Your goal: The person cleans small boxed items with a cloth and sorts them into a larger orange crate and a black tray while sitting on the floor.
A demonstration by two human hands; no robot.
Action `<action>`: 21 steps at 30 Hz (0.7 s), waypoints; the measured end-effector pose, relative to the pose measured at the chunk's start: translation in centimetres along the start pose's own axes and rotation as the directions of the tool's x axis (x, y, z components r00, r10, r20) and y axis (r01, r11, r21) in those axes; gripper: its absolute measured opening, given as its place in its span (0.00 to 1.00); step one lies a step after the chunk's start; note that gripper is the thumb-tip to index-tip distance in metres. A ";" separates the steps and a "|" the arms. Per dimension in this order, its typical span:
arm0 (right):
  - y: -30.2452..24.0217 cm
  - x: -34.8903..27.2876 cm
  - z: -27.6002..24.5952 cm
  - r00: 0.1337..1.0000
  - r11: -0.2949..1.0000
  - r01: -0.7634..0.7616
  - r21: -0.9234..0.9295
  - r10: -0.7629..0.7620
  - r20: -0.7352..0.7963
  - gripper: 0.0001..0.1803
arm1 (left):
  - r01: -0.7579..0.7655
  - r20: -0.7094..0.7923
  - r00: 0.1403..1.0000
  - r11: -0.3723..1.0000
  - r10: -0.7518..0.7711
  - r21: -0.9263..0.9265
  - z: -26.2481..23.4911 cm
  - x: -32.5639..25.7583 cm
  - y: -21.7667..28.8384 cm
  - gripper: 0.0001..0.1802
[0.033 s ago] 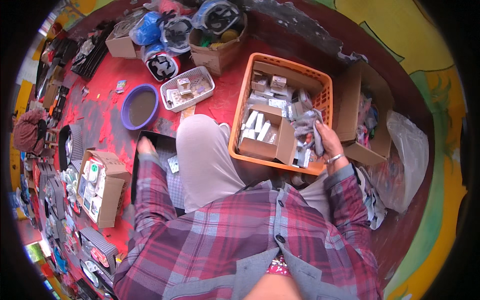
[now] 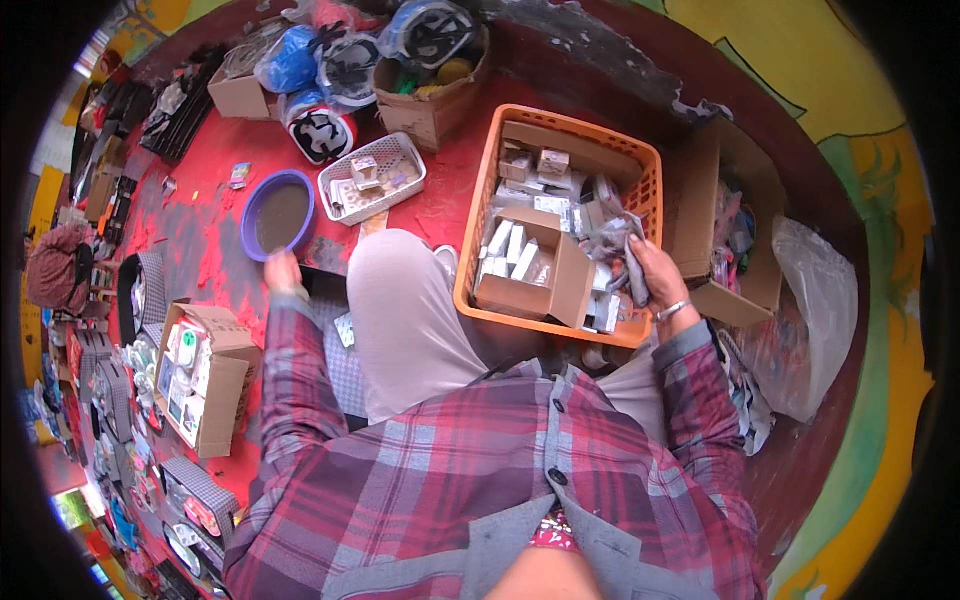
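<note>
My right hand [image 2: 660, 280] is closed on a crumpled grey cloth [image 2: 632, 278] over the near right part of an orange plastic basket [image 2: 652, 190]. Inside the basket are small white boxes [image 2: 514, 246] and an open cardboard box [image 2: 572, 290]. My left hand [image 2: 284, 272] is at the near rim of a purple basin [image 2: 248, 222] holding murky liquid. Blur and the small view hide its fingers. Beneath my left forearm lies a dark-edged tray with a checkered inside [image 2: 338, 350] and a small white packet [image 2: 345, 329] in it.
A white basket [image 2: 408, 190] with small boxes stands beyond my knee. Helmets in plastic [image 2: 432, 35] sit at the back. Cardboard boxes stand at the right [image 2: 700, 210] and left [image 2: 232, 385]. Clear plastic sheeting [image 2: 815, 310] lies at far right, and a wall curves behind.
My left hand has moved from the tray's far corner up to the basin's near rim. My right hand keeps the cloth at nearly the same place.
</note>
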State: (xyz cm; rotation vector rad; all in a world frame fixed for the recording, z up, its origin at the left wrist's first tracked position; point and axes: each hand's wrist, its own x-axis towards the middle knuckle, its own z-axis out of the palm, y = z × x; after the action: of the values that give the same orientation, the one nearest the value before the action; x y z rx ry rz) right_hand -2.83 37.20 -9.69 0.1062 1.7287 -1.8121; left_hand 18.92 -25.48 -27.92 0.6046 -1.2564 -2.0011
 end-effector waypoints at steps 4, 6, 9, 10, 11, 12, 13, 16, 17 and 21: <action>-1.1 1.0 -3.2 0.998 0.980 -0.060 -0.189 0.053 -0.042 0.20 | -0.381 0.450 0.887 0.712 0.103 0.589 26.5 2.1 9.0 0.14; -1.1 1.6 -3.4 0.993 0.994 -0.071 -0.086 0.062 -0.104 0.22 | -0.573 0.677 0.735 0.494 -0.044 0.654 35.7 -1.3 9.1 0.13; -3.1 1.2 -2.0 0.999 0.972 -0.005 0.235 -0.006 0.045 0.21 | -0.660 0.631 0.527 0.193 -0.570 0.726 43.6 -6.8 2.8 0.17; -3.6 1.2 -1.0 0.996 0.921 0.054 0.385 -0.076 0.040 0.20 | -0.713 0.639 0.400 0.215 -0.657 0.668 43.3 -7.2 -2.1 0.18; -3.5 1.6 -1.5 0.987 0.871 0.069 0.486 -0.129 0.092 0.20 | -0.775 0.564 0.372 0.088 -0.737 0.626 43.8 -9.0 -5.4 0.19; -4.0 1.6 -1.5 0.991 0.850 0.115 0.513 -0.134 -0.001 0.19 | -0.789 0.419 0.387 -0.060 -0.822 0.612 45.2 -11.5 -6.9 0.19; -4.2 1.8 -1.7 0.986 0.831 0.156 0.534 -0.166 -0.028 0.20 | -0.833 0.439 0.368 -0.080 -0.820 0.548 44.4 -12.8 -9.2 0.20; -4.3 2.6 -2.9 0.967 0.799 0.247 0.548 -0.165 -0.195 0.20 | -0.712 0.152 0.488 -0.291 -0.860 0.639 40.6 -15.2 -18.0 0.22; -4.7 2.6 -2.8 0.965 0.795 0.253 0.551 -0.166 -0.203 0.19 | -0.601 0.093 0.555 -0.320 -0.827 0.733 39.9 -16.1 -19.0 0.22; -5.2 3.2 -4.0 0.953 0.782 0.277 0.559 -0.149 -0.264 0.18 | -0.521 0.096 0.644 -0.343 -0.759 0.782 42.7 -18.9 -17.4 0.22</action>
State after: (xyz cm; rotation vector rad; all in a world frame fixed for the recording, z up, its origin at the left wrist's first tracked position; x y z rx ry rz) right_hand -9.27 39.44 -7.18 0.3799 1.2704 -2.5466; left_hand -3.54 18.93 -25.03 0.5674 -3.7996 -0.2894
